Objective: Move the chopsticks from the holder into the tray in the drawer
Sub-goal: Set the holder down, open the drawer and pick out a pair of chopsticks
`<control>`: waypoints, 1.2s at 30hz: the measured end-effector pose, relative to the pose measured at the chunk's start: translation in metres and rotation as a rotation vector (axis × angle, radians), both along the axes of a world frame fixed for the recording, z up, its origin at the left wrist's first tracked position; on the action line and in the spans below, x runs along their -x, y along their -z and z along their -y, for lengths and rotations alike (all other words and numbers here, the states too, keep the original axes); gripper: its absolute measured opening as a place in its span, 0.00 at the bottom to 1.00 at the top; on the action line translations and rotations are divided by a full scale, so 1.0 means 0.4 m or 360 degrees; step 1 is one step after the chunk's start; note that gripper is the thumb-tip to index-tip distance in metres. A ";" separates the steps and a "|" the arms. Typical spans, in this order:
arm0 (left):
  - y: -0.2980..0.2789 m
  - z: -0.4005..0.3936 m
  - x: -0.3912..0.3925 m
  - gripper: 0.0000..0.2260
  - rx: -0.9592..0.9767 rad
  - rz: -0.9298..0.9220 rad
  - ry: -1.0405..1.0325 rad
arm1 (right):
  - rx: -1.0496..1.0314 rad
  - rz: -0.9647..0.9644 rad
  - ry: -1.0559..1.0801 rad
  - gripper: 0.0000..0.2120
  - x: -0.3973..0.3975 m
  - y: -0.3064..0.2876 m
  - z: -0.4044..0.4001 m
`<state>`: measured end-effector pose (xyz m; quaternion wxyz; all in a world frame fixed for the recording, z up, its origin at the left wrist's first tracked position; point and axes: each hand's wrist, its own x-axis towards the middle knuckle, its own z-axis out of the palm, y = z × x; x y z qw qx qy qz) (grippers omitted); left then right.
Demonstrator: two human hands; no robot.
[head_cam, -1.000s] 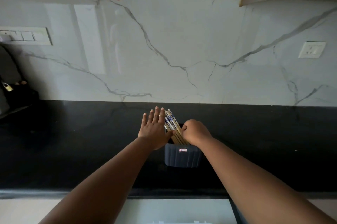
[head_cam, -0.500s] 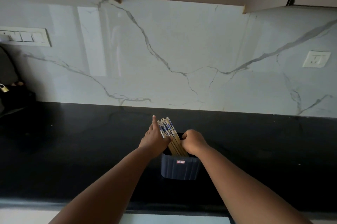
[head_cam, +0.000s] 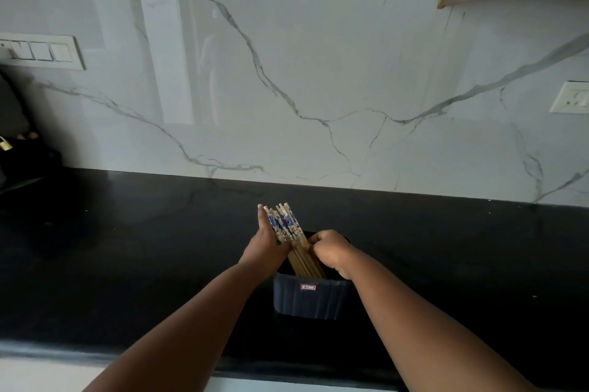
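A bundle of wooden chopsticks (head_cam: 288,233) with blue-and-white patterned tops stands leaning left in a dark blue ribbed holder (head_cam: 310,297) on the black counter. My left hand (head_cam: 264,248) wraps the bundle from the left, thumb across its front and index finger straight up along the tops. My right hand (head_cam: 330,251) grips the wooden shafts from the right, just above the holder's rim, fingers curled. The drawer and its tray are out of sight.
The black countertop (head_cam: 127,248) runs wide to both sides, front edge near the bottom. A marble backsplash rises behind, with a switch panel (head_cam: 41,52) at left and a socket (head_cam: 572,98) at right. Dark objects (head_cam: 19,155) sit at far left. Cabinets hang overhead.
My left hand went from flat and open beside the chopsticks to curled around the bundle. The view tilted up, so holder and hands sit lower in the frame.
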<state>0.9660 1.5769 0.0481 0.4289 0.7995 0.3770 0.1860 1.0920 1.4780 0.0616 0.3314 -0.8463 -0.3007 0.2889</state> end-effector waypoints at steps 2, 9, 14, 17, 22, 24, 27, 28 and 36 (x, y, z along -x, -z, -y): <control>0.007 0.001 -0.002 0.50 0.0000 0.0018 -0.0007 | -0.0019 -0.0029 0.0022 0.06 -0.004 0.005 -0.004; 0.014 -0.005 -0.010 0.49 0.0037 0.0044 0.0019 | -0.0089 -0.0039 0.0054 0.05 -0.008 0.014 -0.008; 0.024 -0.007 -0.017 0.50 0.0071 0.0058 0.0017 | -0.0176 0.0032 0.0055 0.04 -0.006 0.017 -0.005; 0.021 -0.004 -0.014 0.52 0.0000 0.0058 -0.0027 | -0.0246 0.0101 0.0066 0.04 -0.005 0.003 0.003; -0.026 0.025 0.012 0.50 -0.0532 0.0162 -0.0327 | -0.0442 0.0130 0.0106 0.04 -0.008 -0.062 0.025; -0.064 0.032 0.023 0.42 -0.0767 0.0346 -0.0297 | -0.0570 0.0079 0.0103 0.04 -0.008 -0.104 0.033; -0.138 0.043 0.023 0.28 -0.1013 0.0517 -0.0072 | -0.0765 -0.0160 0.0055 0.01 -0.003 -0.173 0.048; -0.166 0.049 0.017 0.25 -0.0931 0.0576 0.0004 | -0.0806 -0.0240 0.0022 0.03 0.001 -0.195 0.053; -0.325 0.070 0.001 0.07 0.0379 0.0960 0.0179 | -0.1002 -0.0481 -0.0092 0.05 0.083 -0.289 0.079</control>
